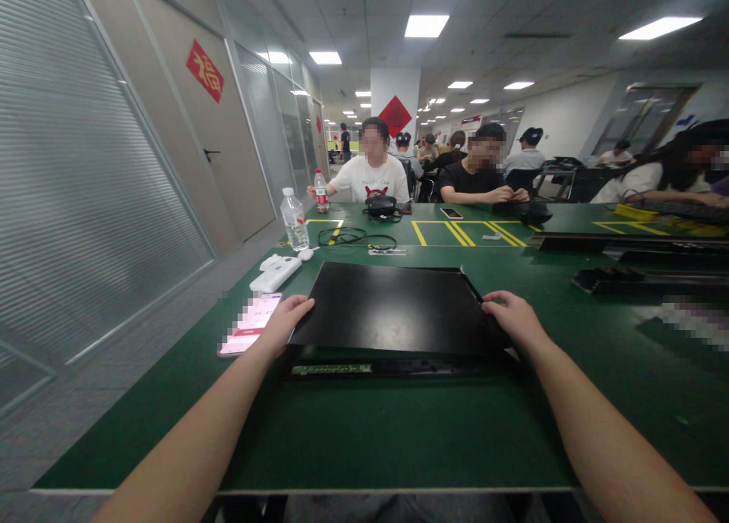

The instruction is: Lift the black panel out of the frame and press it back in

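A flat, glossy black panel (392,307) lies between my two hands, its near edge raised a little off the table. My left hand (288,322) grips its left edge, thumb on top and the other fingers mostly hidden beneath. On the opposite side, my right hand (512,318) pinches the right edge, where a thin raised rim runs up to the far corner. Under the near edge shows a dark base or frame (438,367) with a green circuit strip (331,370) at its left. How panel and base connect is hidden.
Left of the panel lie a lit phone (250,326), a white power bank (276,274) and a water bottle (295,221). A black cable (356,237) curls behind it. Long black strips (638,280) lie at right on the green table (399,439). Several people sit beyond.
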{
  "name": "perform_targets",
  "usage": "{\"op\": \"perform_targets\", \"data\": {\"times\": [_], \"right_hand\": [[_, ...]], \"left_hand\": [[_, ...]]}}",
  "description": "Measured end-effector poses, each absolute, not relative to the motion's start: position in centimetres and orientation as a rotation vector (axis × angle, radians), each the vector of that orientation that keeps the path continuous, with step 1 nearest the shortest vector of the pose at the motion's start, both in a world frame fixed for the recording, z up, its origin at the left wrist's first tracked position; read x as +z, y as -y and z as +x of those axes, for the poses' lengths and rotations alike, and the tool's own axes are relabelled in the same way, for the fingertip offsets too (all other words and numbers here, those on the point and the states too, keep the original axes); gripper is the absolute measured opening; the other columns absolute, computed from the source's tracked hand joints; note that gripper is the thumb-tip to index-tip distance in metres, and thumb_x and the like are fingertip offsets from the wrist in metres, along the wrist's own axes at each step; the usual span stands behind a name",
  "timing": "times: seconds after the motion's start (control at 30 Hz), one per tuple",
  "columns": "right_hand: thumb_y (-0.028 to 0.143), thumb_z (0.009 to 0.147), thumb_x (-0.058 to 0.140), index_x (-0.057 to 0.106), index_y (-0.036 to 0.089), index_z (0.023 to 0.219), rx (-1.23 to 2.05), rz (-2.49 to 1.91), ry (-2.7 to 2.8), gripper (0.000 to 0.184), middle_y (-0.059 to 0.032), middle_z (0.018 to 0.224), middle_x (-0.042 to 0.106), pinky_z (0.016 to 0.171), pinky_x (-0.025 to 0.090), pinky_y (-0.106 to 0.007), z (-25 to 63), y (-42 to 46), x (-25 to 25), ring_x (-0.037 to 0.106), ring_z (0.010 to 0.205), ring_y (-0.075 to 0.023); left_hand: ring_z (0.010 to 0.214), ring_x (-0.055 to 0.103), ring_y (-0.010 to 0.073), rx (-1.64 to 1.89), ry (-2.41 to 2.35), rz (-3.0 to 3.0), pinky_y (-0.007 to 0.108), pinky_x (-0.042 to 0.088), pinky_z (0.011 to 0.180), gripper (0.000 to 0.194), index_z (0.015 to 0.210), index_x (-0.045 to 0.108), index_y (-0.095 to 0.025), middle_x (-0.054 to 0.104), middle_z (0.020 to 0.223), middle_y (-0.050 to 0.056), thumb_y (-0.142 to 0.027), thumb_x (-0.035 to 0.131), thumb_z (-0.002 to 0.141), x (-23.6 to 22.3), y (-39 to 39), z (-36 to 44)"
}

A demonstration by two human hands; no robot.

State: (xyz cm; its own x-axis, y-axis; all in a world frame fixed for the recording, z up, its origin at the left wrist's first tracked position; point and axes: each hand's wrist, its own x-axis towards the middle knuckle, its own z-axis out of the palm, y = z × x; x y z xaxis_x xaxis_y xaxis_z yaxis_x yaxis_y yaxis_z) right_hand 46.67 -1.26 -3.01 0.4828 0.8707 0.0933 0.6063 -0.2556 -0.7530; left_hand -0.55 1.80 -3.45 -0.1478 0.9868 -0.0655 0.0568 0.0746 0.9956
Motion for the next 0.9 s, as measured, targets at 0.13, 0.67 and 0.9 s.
{"op": "perform_targets", "data": {"times": [0.13,0.67,0.9], "right_hand": [[0.026,0.074,0.07,0.077,0.023,0.089,0.442,-1.97,1.226,0.017,-0.0029,0.072,0.072,0.062,0.046,-0.03,46.73,1.21,-3.09,0.065,0.068,-0.0201],[0.028,0.078,0.068,0.077,0.024,0.084,0.367,-1.989,1.31,0.011,-0.0021,0.072,0.072,0.068,0.046,-0.031,46.43,1.5,-2.81,0.063,0.068,-0.0197],[0.032,0.077,0.067,0.079,0.023,0.086,0.323,-1.991,1.354,0.018,-0.0036,0.073,0.072,0.071,0.047,-0.031,46.38,1.46,-3.1,0.065,0.072,-0.0206]], "left_hand": [[0.065,0.068,0.0213,1.231,-1.394,1.136,0.028,0.048,0.056,0.046,0.084,0.069,-0.019,0.074,0.071,0.002,-0.053,0.087,0.057,-3.49,-1.83,-0.57],[0.066,0.069,0.0211,1.236,-1.375,1.145,0.028,0.05,0.057,0.047,0.085,0.072,-0.019,0.075,0.07,0.002,-0.052,0.09,0.058,-3.91,-2.12,-0.89],[0.067,0.07,0.0213,1.228,-1.381,1.142,0.028,0.052,0.058,0.044,0.087,0.071,-0.018,0.076,0.072,0.002,-0.05,0.088,0.062,-3.93,-2.15,-0.92]]}}
